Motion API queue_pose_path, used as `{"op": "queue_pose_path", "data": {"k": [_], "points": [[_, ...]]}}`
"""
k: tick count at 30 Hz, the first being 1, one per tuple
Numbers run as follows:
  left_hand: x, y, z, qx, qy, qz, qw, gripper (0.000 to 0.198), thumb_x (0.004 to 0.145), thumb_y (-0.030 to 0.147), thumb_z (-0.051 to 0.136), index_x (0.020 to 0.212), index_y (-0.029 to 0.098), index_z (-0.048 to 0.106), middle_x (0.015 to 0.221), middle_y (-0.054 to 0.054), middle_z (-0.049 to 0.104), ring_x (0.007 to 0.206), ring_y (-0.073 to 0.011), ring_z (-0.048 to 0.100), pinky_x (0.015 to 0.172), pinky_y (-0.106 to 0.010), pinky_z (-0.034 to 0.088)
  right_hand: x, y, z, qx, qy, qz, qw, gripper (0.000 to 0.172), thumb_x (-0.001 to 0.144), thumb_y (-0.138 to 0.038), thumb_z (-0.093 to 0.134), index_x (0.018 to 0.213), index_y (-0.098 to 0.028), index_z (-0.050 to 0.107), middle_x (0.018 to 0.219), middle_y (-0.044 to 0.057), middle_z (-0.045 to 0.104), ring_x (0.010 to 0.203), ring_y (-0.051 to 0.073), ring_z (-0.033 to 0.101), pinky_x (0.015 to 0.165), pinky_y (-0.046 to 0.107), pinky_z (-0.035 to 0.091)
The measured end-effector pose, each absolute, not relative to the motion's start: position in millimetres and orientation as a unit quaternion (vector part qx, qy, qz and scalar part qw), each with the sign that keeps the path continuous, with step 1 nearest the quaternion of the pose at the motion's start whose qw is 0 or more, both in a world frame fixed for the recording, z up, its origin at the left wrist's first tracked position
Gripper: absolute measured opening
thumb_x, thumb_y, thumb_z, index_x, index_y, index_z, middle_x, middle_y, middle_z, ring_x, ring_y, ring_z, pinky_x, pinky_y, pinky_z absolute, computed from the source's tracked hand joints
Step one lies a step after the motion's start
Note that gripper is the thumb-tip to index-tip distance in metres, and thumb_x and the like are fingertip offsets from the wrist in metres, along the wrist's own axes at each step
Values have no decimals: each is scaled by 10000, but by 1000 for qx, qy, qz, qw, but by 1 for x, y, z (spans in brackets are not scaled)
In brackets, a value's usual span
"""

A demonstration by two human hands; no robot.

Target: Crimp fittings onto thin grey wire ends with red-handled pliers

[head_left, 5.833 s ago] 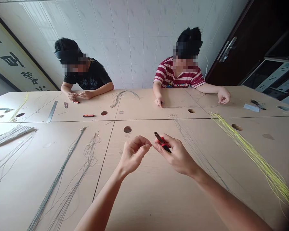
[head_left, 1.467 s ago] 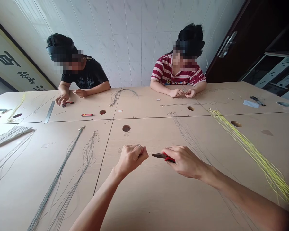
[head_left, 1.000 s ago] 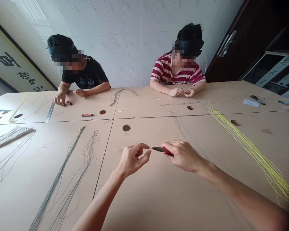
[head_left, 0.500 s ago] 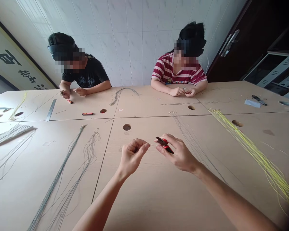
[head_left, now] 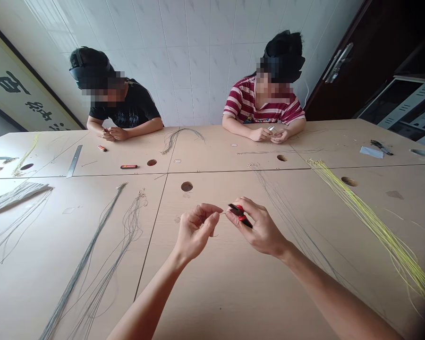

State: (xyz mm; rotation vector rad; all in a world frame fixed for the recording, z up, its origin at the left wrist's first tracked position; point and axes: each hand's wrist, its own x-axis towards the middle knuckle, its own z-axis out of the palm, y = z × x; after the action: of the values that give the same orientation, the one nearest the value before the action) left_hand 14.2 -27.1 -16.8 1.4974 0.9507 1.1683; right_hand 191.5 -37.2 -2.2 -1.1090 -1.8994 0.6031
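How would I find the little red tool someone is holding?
Start at the big wooden table, near its front middle, where two bare arms reach in. The right hand holds small red-handled pliers, tip toward the thin wire pinched by the left hand. Unlike the red-and-black tool lying loose farther back, these sit in a grip.

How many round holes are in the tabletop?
5. Centre hole beyond the left hand; second hole beside the red-black object; third hole before the striped-shirt person; fourth hole by the yellow wires; fifth hole far left. Others may be offscreen.
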Motion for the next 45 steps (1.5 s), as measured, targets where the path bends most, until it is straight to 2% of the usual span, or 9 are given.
{"op": "queue_pose_path", "data": {"k": [6,17,45], "points": [[18,-26,-15,603,382,497,494,124,824,269,638,789,151,649,611,12,573,493,-69,474,443,-183,420,191,-37,-2,-443,-754,239,422,162,920,-239,509,770,-214,454,700,-17,476,671,128,441,633,264,374],[21,-23,-18,611,405,492,470,116,812,250,648,751,152,636,595,18,560,499,-62,455,450,-178,386,189,-35,-4,-456,-756,224,414,158,906,-234,520,767,-214,448,717,-6,500,686,137,462,622,266,371],[24,-17,-19,605,407,482,486,94,840,214,607,763,161,617,580,42,524,495,-56,449,463,-170,395,191,-28,-9,-470,-736,239,425,154,896,-230,513,762,-221,438,688,-18,473,648,136,436,611,265,364]]}}
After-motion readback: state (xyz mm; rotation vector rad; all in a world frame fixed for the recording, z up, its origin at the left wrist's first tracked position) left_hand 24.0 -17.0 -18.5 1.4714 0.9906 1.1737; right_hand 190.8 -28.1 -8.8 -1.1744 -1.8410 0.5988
